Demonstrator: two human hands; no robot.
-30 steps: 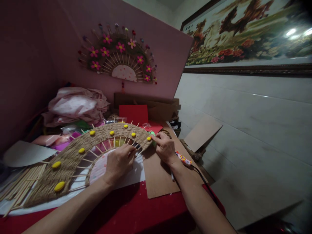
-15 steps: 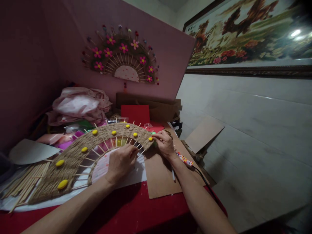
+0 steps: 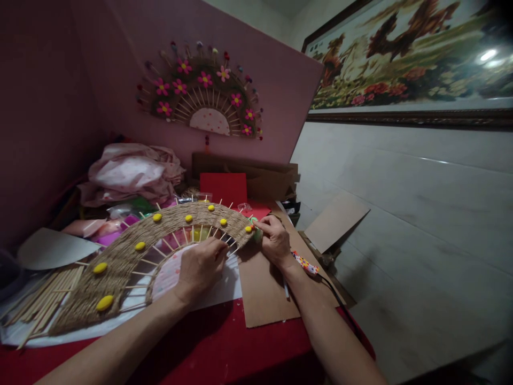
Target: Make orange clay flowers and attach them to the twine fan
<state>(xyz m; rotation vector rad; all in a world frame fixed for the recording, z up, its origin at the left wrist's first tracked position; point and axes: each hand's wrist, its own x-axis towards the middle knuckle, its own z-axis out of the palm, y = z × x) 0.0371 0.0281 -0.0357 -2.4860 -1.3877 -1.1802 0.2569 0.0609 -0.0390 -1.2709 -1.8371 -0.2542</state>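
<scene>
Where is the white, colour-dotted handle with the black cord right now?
In the head view, the white, colour-dotted handle lies right of centre, just to the right of the bare right hand and its wrist, with flat brown cardboard nearby.

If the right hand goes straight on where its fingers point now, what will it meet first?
Probably the right hand would meet the nearest yellow disc on the woven band; depth is unclear.

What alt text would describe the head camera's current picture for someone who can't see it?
Two bare hands are at a woven, fan-shaped piece dotted with yellow ovals: the right hand at its right end, the left hand by its inner sticks. Behind it, a fan with pink flowers is set against a pink panel.
</scene>
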